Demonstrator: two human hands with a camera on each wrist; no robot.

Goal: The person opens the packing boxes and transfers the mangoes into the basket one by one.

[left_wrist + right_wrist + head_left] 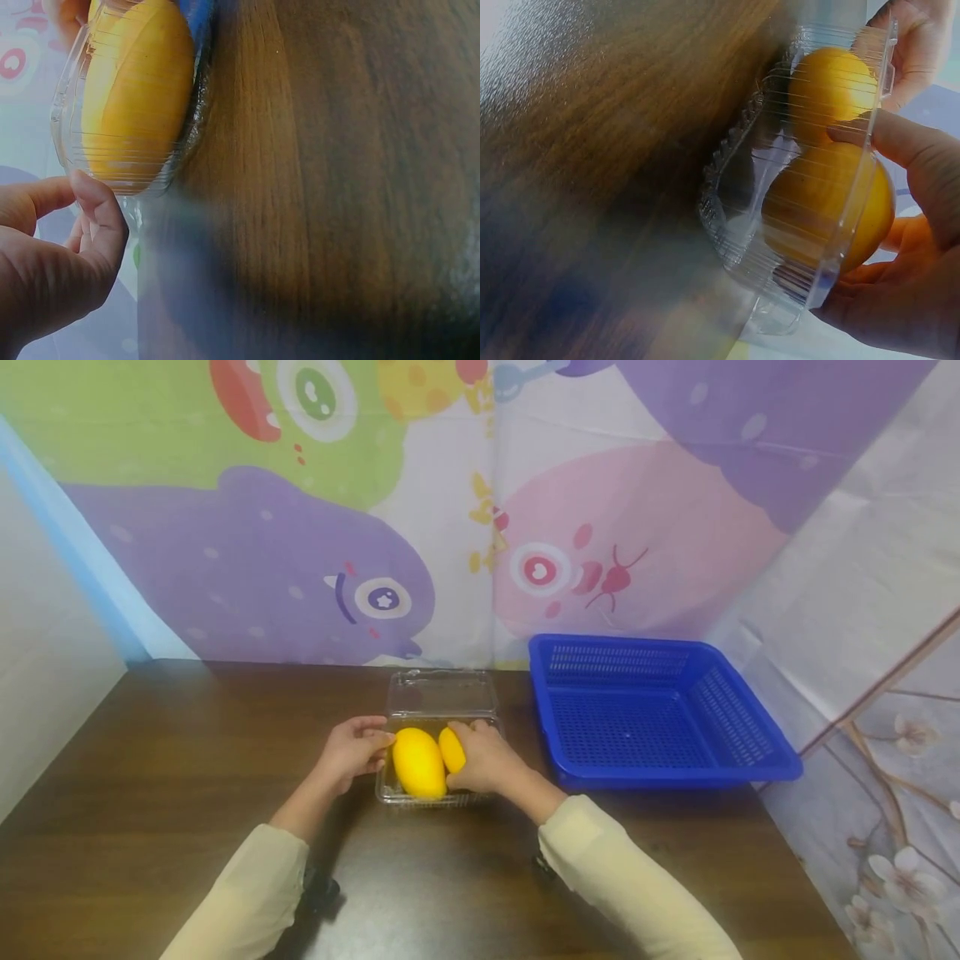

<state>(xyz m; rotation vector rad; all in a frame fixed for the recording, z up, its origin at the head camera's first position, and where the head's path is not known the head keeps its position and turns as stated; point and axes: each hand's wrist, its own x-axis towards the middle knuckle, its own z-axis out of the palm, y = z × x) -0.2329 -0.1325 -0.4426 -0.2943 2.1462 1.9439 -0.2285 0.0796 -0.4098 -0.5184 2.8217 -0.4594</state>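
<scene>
A clear plastic clamshell box stands on the table with its lid folded back. Two yellow mangoes lie side by side in its base. The left mango shows almost whole in the head view. My right hand grips the right mango, thumb and fingers round its sides, covering much of it in the head view. On the other side, my left hand pinches the box's left rim between thumb and fingers, as the left wrist view also shows.
A blue plastic basket with slotted walls stands right of the box. The brown wooden table backs onto a cartoon-printed sheet. A flowered sheet hangs along the right side.
</scene>
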